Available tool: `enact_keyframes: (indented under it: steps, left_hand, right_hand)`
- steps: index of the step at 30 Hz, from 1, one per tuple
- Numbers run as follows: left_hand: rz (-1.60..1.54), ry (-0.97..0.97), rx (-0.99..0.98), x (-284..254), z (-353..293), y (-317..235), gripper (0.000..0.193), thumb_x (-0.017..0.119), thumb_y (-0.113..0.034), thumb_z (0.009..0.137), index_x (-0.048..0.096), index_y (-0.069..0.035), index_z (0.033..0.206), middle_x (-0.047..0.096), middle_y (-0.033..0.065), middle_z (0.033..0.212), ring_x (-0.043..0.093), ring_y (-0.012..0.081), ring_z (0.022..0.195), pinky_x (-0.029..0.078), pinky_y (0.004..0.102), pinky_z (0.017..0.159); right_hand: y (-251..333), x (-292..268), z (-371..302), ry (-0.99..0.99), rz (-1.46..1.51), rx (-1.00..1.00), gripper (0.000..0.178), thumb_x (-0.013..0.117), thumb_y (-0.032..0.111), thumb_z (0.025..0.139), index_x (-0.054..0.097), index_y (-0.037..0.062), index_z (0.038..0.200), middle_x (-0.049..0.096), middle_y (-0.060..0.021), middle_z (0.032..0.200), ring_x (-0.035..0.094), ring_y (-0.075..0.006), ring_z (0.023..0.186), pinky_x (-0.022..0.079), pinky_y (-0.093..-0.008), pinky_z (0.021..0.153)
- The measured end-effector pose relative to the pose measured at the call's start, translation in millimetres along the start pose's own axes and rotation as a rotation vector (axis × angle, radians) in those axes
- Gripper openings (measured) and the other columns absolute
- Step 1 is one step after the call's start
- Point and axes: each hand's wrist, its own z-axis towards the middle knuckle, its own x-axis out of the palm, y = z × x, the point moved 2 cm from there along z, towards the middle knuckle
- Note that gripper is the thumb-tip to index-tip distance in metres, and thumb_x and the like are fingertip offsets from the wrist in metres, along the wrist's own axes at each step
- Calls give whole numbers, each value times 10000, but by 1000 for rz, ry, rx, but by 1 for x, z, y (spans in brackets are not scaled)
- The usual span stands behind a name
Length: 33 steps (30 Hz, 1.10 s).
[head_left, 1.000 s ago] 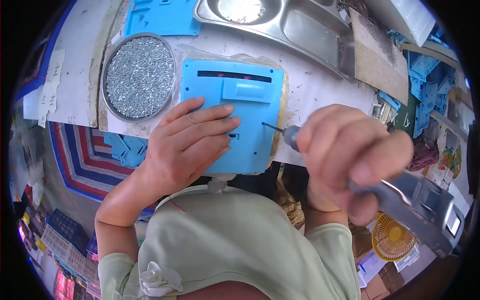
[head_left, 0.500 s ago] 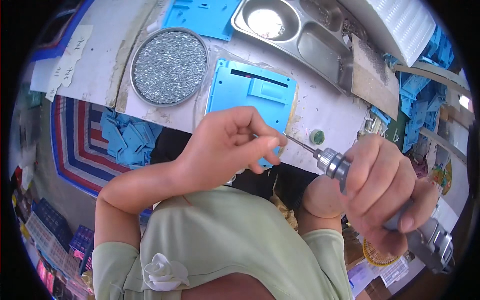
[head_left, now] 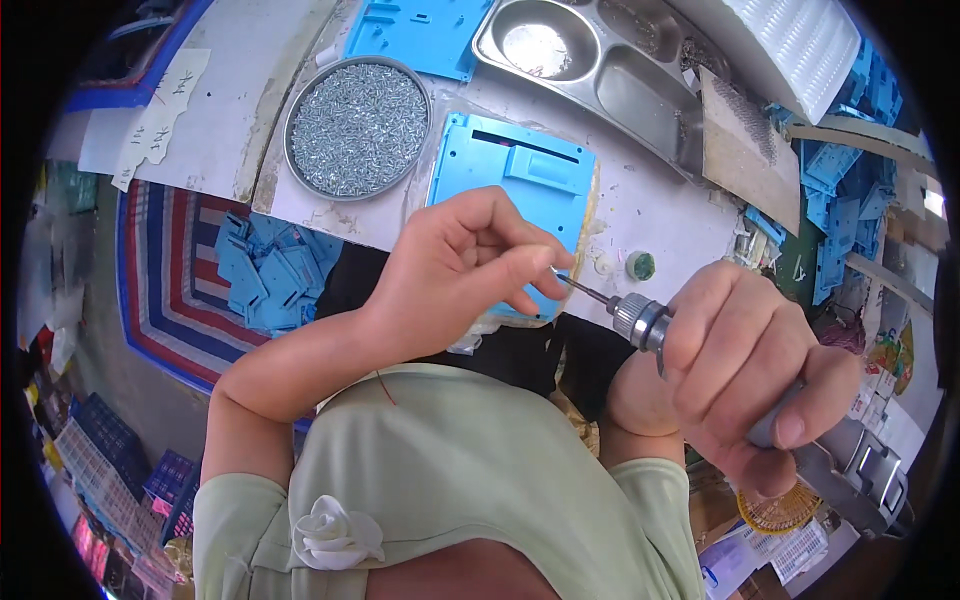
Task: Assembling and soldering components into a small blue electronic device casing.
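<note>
In front of me, my left hand (head_left: 455, 270) pinches a small screw (head_left: 555, 270) between thumb and fingertips; the fingers cover most of it. My right hand (head_left: 745, 375) is wrapped around a grey power screwdriver (head_left: 640, 320), whose thin bit points left and meets the screw, or nearly so. Beneath and beyond the left hand lies a light blue plastic panel (head_left: 545, 170) with a long slot and a raised rectangular part. Its near part is partly hidden by the hand. A round metal dish (head_left: 345, 196) full of small silvery screws (head_left: 358, 130) stands to its left.
Behind the panel are another blue panel (head_left: 410, 38) and a steel compartment tray (head_left: 645, 90). A small green round pot (head_left: 640, 265) sits right of the panel. Several blue parts (head_left: 275, 270) lie in a striped bag (head_left: 160, 285) at left. A cardboard piece (head_left: 745, 140) rests at right.
The screwdriver and my right hand have shifted slightly left, its bit tip now at the screw in my left fingers. The whole view has also shifted a little.
</note>
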Motion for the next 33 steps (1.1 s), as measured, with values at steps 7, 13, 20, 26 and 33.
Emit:
enact_keyframes:
  steps: [7, 13, 20, 26, 33]
  left_hand:
    - [-67, -9, 1, 3, -9, 7, 75, 634, -50, 1007, 572, -9, 997, 682, 211, 1130, 729, 215, 965, 631, 297, 740]
    - [377, -29, 346, 2, -5, 6, 116, 706, 39, 908, 608, -5, 952, 714, 171, 1042, 726, 208, 879, 603, 297, 712]
    - [1016, 12, 845, 3, -3, -2, 207, 782, 71, 770, 631, -24, 875, 734, 124, 920, 718, 265, 752, 577, 339, 635]
    - [1024, 21, 850, -1, -5, 0, 202, 785, 63, 771, 633, -26, 870, 739, 130, 938, 725, 266, 761, 582, 338, 630]
    - [866, 19, 768, -1, -7, 0, 188, 791, 52, 784, 643, -23, 873, 753, 137, 954, 744, 255, 786, 598, 325, 673]
  right_hand:
    - [1, -1, 2, 6, -21, -12, 276, 784, 290, 899, 558, 161, 993, 592, 56, 614, 543, -67, 460, 431, -228, 507]
    - [-1, 0, -1, 1, -15, -7, 267, 776, 291, 908, 556, 162, 988, 590, 59, 612, 535, -65, 459, 429, -230, 515]
    - [-3, -1, 3, 34, 23, 48, 287, 784, 315, 920, 551, 170, 1006, 592, 64, 615, 531, -71, 459, 440, -243, 541]
    - [-9, 1, 3, 50, 15, 101, 318, 790, 337, 924, 531, 169, 1003, 587, 61, 623, 529, -81, 466, 442, -255, 536]
    - [-4, -2, 4, 67, 28, 97, 331, 795, 339, 921, 528, 166, 1014, 591, 65, 628, 529, -74, 474, 427, -246, 516]
